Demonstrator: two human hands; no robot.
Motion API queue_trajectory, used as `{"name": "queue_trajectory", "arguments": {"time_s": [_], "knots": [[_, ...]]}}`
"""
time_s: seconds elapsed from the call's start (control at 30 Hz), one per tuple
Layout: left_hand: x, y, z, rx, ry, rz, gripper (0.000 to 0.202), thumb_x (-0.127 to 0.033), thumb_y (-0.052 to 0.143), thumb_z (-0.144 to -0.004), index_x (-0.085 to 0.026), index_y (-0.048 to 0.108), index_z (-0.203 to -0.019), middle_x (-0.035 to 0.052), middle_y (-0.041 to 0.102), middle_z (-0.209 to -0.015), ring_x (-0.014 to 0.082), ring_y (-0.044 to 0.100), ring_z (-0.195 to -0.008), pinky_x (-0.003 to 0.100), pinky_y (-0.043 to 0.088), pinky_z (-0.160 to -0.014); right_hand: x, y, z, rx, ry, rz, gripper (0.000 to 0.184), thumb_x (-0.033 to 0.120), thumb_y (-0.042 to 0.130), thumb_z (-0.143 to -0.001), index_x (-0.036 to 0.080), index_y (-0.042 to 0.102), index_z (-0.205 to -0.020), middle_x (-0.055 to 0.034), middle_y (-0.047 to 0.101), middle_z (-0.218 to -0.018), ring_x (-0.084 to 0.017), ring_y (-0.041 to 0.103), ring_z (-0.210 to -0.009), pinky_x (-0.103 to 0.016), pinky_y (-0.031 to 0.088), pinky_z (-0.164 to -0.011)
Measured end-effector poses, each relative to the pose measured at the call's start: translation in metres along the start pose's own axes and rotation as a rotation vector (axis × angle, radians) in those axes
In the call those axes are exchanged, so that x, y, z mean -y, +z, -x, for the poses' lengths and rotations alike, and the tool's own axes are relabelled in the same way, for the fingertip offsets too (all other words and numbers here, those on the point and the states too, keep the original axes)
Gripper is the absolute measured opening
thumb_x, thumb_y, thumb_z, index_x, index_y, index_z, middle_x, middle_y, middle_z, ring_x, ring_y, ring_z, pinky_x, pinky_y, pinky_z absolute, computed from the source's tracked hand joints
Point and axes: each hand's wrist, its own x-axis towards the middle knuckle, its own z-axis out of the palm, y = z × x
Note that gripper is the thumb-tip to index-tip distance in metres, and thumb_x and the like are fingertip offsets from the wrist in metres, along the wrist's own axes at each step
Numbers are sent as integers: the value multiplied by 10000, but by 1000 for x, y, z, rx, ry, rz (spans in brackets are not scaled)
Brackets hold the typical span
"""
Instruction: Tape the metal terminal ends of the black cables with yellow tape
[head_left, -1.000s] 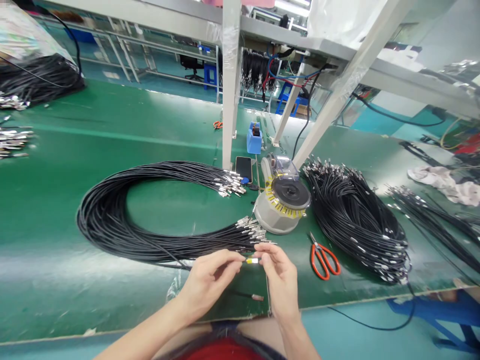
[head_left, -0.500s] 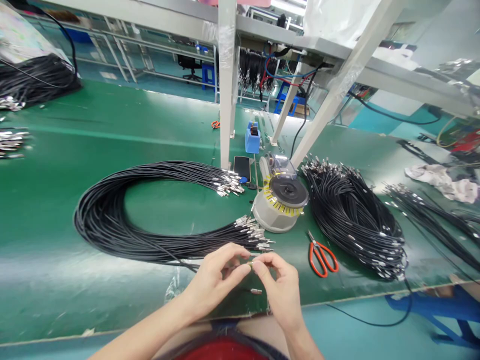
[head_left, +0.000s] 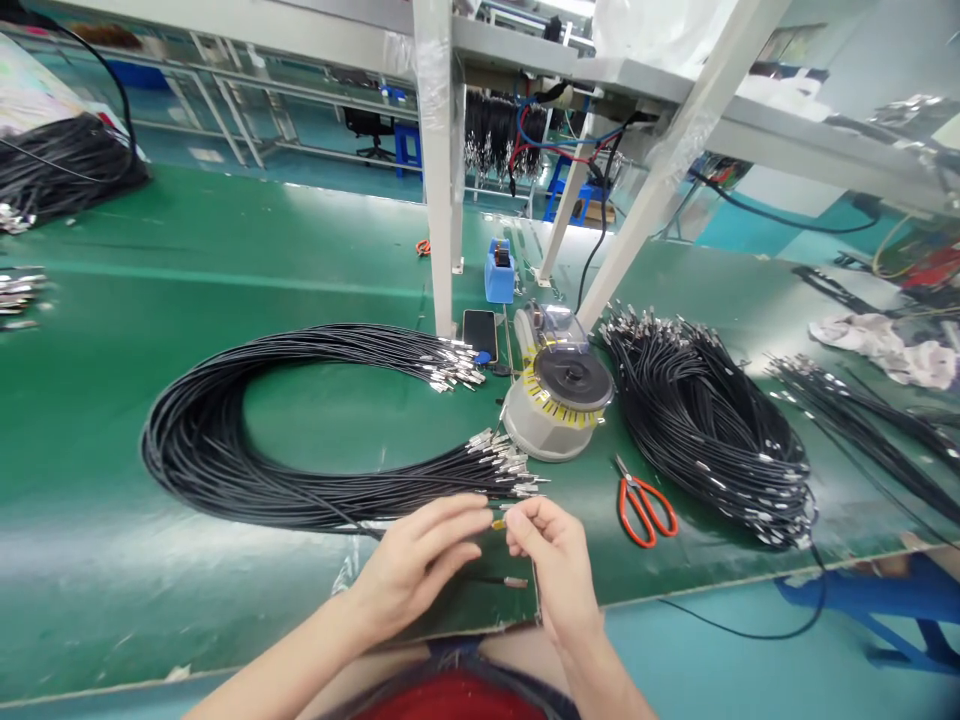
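Observation:
My left hand [head_left: 424, 560] has its fingers stretched out together and its thumb apart, beside the ends of the looped bundle of black cables [head_left: 202, 480]. My right hand [head_left: 553, 555] is closed in a pinch, with a small yellow piece of tape [head_left: 498, 524] showing at its fingertips. A metal cable tip shows just above that tape; whether the tape is around the cable I cannot tell. On the mat below my hands lies one metal cable end [head_left: 515, 582]. Silver connectors [head_left: 502, 460] cap the bundle's ends just beyond my fingers.
A round tape dispenser [head_left: 559, 400] with yellow strips stands ahead. Orange-handled scissors [head_left: 645, 508] lie to its right, near a coiled cable heap [head_left: 712, 430]. A phone [head_left: 480, 332] and a blue tape holder [head_left: 499, 272] sit behind, near a white post [head_left: 439, 180].
My left hand has opened and drawn back slightly to the left from the pinch it made beside my right hand. My right hand stays closed in nearly the same place.

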Motion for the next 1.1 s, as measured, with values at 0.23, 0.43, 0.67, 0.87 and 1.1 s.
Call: {"name": "queue_trajectory", "arguments": {"time_s": [0.23,0.43,0.67,0.87,1.1], "knots": [[-16,-9,-14,258,-343,213,365,-296,436,-1001,-161,621,-716,-2,622,-701,119,570,-676,206,420,-658,-3,-5,3,32,-7,52,253,382,684,-818,165,614,-710,8,550,-624,-117,482,-599,-182,415,-490],[-25,-3,-26,319,-428,406,411,-337,463,-977,-131,634,-665,-27,496,-599,97,418,-574,209,306,-553,0,-9,14,48,-10,130,286,434,690,-805,163,634,-731,-5,554,-645,-141,499,-622,-204,467,-482],[-21,1,-20,341,-502,510,380,-351,521,-940,-115,743,-741,-38,388,-543,91,288,-542,232,194,-497,-4,-9,11,120,-36,69,235,346,709,-800,148,644,-693,-2,593,-620,-117,515,-594,-218,456,-567],[-20,10,-22,387,-440,404,379,-331,487,-970,-144,748,-767,-28,513,-566,97,395,-539,224,261,-521,-16,-13,9,123,-19,87,230,344,692,-792,156,633,-673,0,601,-603,-124,528,-573,-230,446,-565],[-7,8,-7,398,-210,122,253,-314,476,-988,-221,680,-1105,47,669,-1047,183,577,-955,277,458,-860,-10,-50,7,203,-82,828,164,221,628,-789,216,688,-636,14,647,-558,-140,542,-515,-238,359,-528]]}}
